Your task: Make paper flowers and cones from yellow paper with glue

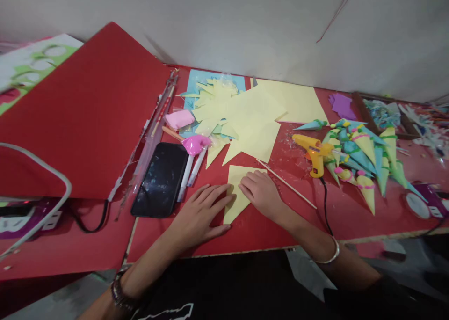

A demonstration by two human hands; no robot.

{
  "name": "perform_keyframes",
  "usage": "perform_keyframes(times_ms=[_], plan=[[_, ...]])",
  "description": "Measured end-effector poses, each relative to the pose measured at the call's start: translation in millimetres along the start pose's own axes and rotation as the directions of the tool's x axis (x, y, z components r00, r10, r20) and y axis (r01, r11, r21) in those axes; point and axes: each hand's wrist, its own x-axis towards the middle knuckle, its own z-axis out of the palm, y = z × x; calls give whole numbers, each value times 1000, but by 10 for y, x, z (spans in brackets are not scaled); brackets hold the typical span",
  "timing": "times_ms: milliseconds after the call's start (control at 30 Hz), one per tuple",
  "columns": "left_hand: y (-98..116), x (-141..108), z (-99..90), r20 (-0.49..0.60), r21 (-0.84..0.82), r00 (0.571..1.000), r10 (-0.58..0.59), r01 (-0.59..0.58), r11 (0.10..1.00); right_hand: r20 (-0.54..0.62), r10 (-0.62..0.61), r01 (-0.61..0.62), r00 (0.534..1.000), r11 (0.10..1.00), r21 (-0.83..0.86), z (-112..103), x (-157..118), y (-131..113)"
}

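A small piece of yellow paper (234, 205) with a slanted lower edge lies flat on the red tabletop in front of me. My left hand (201, 212) rests at its left side, fingers spread, with the fingertips touching the edge. On the upper right part of the sheet, my right hand (261, 191) presses down with its fingers bent and close together; its thumb is hidden. Just beyond that hand lies a thin wooden stick (289, 185). Larger cut yellow sheets (254, 116) with pointed edges are spread behind the small piece.
A black phone (160, 179), white-barrelled pens (191, 170) and a pink packet (195, 144) are on the left. To the right are a yellow glue gun (314, 151) with a black cord and several paper cones (365, 147). A red board (80, 109) leans at far left.
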Motion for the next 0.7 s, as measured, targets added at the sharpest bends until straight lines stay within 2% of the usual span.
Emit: perform_keyframes(times_ms=[433,700], plan=[[-7,-27,-7,26,107,997,67,-70,992,-6,3,-3,1000,1000,3,13,5,0],[-33,-176,-15,60,177,978,202,-209,962,-34,2,-2,999,1000,3,17,7,-1]])
